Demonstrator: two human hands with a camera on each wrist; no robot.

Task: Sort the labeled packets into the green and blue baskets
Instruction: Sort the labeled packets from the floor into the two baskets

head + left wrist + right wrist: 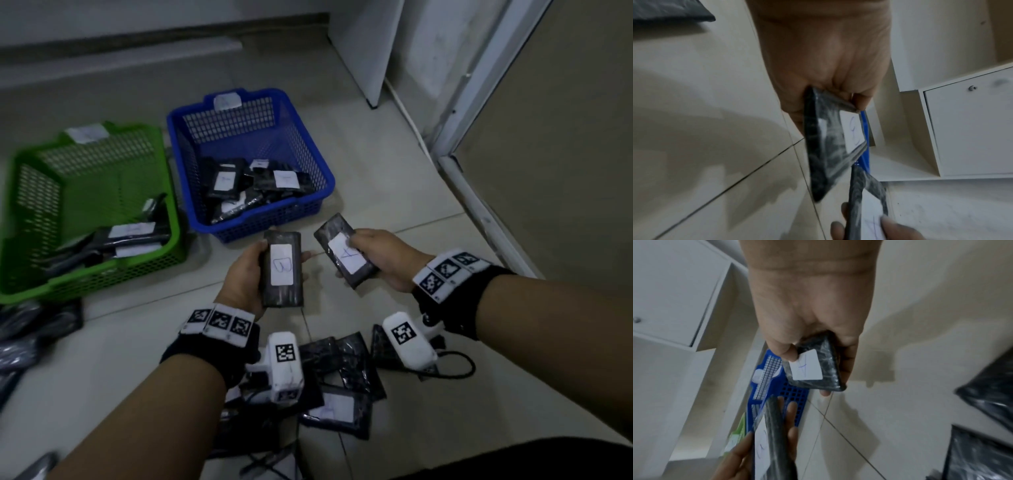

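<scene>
Nearby, loose packets point(346, 370) on floor, white cabinet point(363, 51) beyond

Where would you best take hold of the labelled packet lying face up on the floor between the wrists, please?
Probably by its long side edges, coming down from above. The floor packet lies flat, label up, partly overlapped by other packets, so a pinch across its narrow width looks simplest. That is how the left hand holds the B packet.

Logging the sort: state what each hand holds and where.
Left hand: packet marked B, gripped by its long edges. Right hand: packet marked A, gripped at one end.
</scene>
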